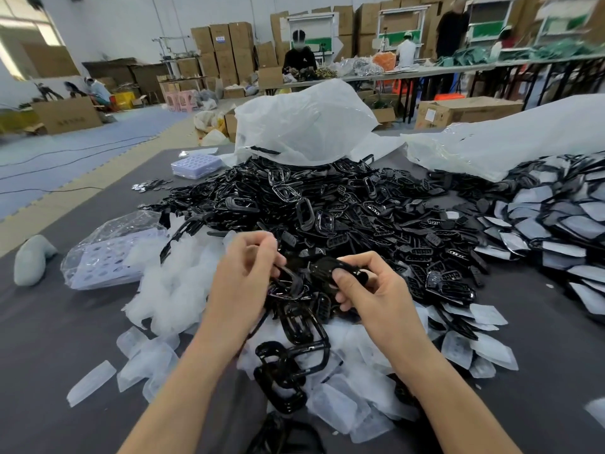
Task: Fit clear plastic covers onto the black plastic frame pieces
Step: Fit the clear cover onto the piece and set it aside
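Fingers [258, 247] of the left hand [242, 276] pinch one frame [291, 283]; the right hand [376, 293] curls round a second frame [324, 268]. The pile [327, 198] and covers [491, 314] are past counting.

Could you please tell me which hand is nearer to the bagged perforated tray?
Left. The left hand sits just right of the bagged tray; the right hand lies farther right, beyond the left hand.

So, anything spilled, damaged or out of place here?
Nothing looks damaged. The black frame pieces lie in a loose heap beside the white bag, clear covers are strewn at its near edge, and one cover lies apart at the near left of the table.
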Tool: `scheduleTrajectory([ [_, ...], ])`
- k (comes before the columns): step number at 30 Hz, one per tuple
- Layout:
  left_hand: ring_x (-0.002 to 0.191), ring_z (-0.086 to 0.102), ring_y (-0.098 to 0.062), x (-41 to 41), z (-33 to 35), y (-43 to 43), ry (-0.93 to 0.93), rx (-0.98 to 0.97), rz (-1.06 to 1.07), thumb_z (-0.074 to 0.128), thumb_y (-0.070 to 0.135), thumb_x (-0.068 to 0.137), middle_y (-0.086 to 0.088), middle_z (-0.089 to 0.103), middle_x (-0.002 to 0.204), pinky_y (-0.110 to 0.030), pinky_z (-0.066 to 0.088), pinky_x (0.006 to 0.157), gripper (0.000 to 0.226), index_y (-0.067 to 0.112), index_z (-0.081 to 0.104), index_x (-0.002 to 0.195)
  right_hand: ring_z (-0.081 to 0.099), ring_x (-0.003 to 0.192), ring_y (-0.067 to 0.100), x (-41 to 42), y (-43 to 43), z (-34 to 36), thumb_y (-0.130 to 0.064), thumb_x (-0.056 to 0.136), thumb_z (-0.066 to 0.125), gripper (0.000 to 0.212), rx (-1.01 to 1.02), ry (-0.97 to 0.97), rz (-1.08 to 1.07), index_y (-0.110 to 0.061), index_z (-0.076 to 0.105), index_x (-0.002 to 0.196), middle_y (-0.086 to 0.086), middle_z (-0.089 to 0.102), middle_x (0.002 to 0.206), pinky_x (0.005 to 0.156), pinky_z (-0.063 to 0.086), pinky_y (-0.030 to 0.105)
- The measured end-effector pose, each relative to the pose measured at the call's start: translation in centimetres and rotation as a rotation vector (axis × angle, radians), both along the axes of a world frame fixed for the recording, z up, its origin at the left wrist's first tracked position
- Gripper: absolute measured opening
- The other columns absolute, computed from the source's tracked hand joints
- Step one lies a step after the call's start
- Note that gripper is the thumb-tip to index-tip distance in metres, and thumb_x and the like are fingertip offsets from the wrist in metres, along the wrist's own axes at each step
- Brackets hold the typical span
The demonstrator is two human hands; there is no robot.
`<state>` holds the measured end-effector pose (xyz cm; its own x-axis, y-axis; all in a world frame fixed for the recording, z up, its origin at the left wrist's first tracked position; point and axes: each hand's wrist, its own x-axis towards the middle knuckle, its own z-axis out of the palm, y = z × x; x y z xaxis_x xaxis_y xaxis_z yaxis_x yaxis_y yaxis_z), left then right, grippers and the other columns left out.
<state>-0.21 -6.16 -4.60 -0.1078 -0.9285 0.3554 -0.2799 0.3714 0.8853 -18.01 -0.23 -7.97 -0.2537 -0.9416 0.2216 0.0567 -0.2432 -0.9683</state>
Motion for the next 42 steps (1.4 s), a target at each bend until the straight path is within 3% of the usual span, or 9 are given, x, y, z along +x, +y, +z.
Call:
scheduleTrajectory([
  [4,0.089,0.063,-0.019,3.6,1.9,-6.3,-0.397,0.033,0.325,0.047,0.019,0.103,-0.004,0.069,0.110,-0.022,0.046,0.074,0.024,0.012,0.062,0.120,0.063,0.065,0.007,-0.1,-0.2,-0.3,-0.018,0.095,0.069,0.010,0.026,-0.024,-0.083,-0.028,0.069,0.097,0.004,0.072,0.081,0.065,0.054,0.021],
  [7,0.085,0.060,-0.037,4.0,2.1,-9.2,-0.615,0.131,0.305,0.050,0.023,0.102,-0.019,0.066,0.083,-0.036,0.039,0.066,0.031,0.002,0.063,0.083,0.063,0.066,0.008,-0.1,-0.1,-0.5,-0.021,0.095,0.069,0.011,0.021,-0.030,-0.094,-0.032,0.070,0.096,0.000,0.072,0.079,0.065,0.054,0.022],
  [9,0.076,0.057,-0.035,3.7,1.8,-10.1,-0.665,0.187,0.270,0.057,0.031,0.099,-0.010,0.055,0.067,-0.035,0.032,0.058,0.038,0.007,0.052,0.070,0.064,0.066,0.008,-0.1,-0.1,-0.6,-0.023,0.096,0.069,0.010,0.016,-0.030,-0.100,-0.032,0.071,0.097,-0.002,0.072,0.079,0.065,0.054,0.021],
  [14,0.096,0.053,-0.021,3.3,0.5,-10.0,-0.489,0.189,0.302,0.065,0.029,0.095,0.002,0.055,0.103,-0.031,0.036,0.083,0.044,0.008,0.050,0.131,0.066,0.066,0.006,-0.2,-0.2,-0.5,-0.022,0.096,0.068,0.008,0.022,-0.021,-0.121,-0.025,0.070,0.104,-0.006,0.074,0.079,0.065,0.054,0.018],
  [22,0.082,0.058,-0.011,4.9,0.3,-6.5,-0.379,-0.077,0.373,0.060,0.027,0.098,0.013,0.062,0.085,-0.027,0.037,0.073,0.008,0.022,0.067,0.097,0.072,0.070,0.013,-0.1,-0.1,0.1,-0.009,0.097,0.065,0.011,0.070,-0.202,-0.064,-0.015,0.069,0.106,0.008,0.078,0.087,0.066,0.058,0.020],
  [27,0.078,0.063,-0.011,4.9,0.8,-4.5,-0.193,-0.140,0.417,0.053,0.031,0.103,0.006,0.067,0.085,-0.030,0.043,0.070,0.011,0.027,0.061,0.095,0.073,0.071,0.015,-0.1,0.0,0.6,-0.006,0.097,0.064,0.013,0.092,-0.308,-0.023,-0.009,0.067,0.109,0.012,0.079,0.090,0.065,0.058,0.020],
  [34,0.064,0.073,-0.013,2.7,-0.3,-1.6,0.128,0.062,0.252,0.050,0.034,0.104,-0.001,0.074,0.072,-0.023,0.046,0.063,0.015,0.025,0.058,0.094,0.076,0.090,0.019,0.2,0.0,1.0,-0.020,0.085,0.071,0.023,0.099,-0.396,0.031,-0.015,0.070,0.107,0.012,0.079,0.098,0.071,0.060,0.022],
  [39,0.067,0.074,-0.017,-0.1,-1.6,0.4,0.232,0.171,0.070,0.054,0.026,0.103,-0.003,0.075,0.075,-0.022,0.057,0.065,0.017,0.014,0.063,0.097,0.072,0.107,0.025,1.2,0.3,0.6,-0.039,0.074,0.077,0.023,0.068,-0.291,0.149,-0.031,0.077,0.096,0.012,0.076,0.110,0.097,0.057,0.033],
  [42,0.068,0.074,-0.018,-0.8,-1.7,1.0,0.310,0.228,-0.099,0.059,0.024,0.099,-0.005,0.074,0.075,-0.023,0.059,0.063,0.018,0.008,0.066,0.096,0.071,0.099,0.020,1.8,0.5,0.4,-0.038,0.082,0.074,0.023,0.063,-0.238,0.163,-0.028,0.075,0.103,0.010,0.076,0.107,0.089,0.058,0.028],
])
